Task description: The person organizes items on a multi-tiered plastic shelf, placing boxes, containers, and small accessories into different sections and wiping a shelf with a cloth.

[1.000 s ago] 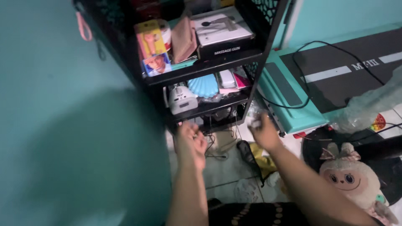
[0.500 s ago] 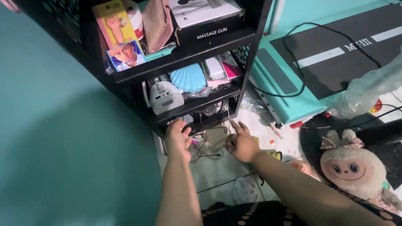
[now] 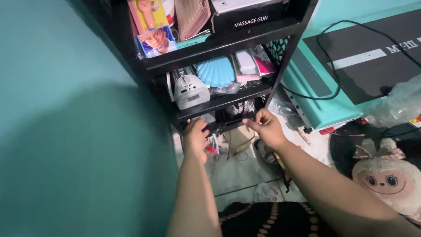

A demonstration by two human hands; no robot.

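Your left hand point(image 3: 195, 139) and right hand point(image 3: 265, 128) both curl their fingers over the front edge of the black rack's lowest shelf point(image 3: 228, 126), near the floor, with a white device point(image 3: 190, 91) and a blue shell-shaped case point(image 3: 215, 72) on the shelf above.

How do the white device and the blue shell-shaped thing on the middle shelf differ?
The white device is a rounded, smooth block with a small grey panel on its front; the blue shell is a ribbed fan shape. The device stands at the shelf's front left, above the left hand; the shell lies further back and to its right. Both share the same black shelf.
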